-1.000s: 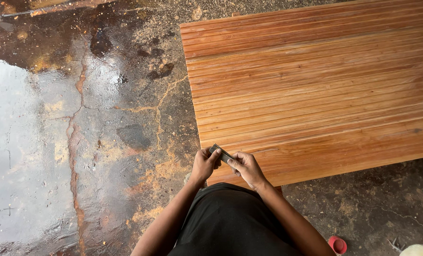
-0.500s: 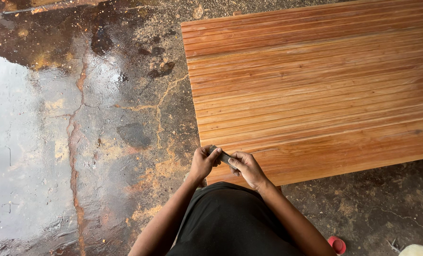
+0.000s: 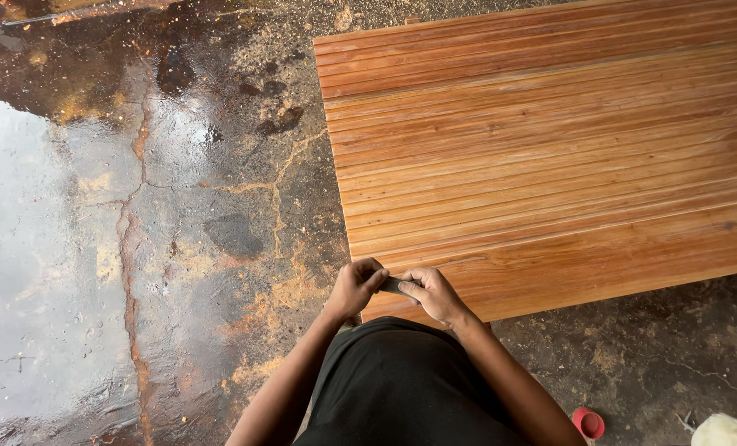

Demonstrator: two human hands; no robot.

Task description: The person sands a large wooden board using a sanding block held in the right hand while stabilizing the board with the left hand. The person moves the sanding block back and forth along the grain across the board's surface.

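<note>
Wet cracked floor (image 3: 137,248); left hand (image 3: 354,287) and right hand (image 3: 435,296) pinch a small dark strip (image 3: 393,286)

You are looking down at a rough, dark floor (image 3: 220,206). It is wet and shiny on your left, where bright light bounces off a big puddle (image 3: 30,272). A long orange-brown crack (image 3: 129,272) runs through the wet part. Bits of sawdust (image 3: 302,289) lie here and there. A big wooden panel (image 3: 567,157) made of many long reddish-brown strips lies flat on the floor to your right. A small red cap (image 3: 588,423) sits near the bottom edge.
</note>
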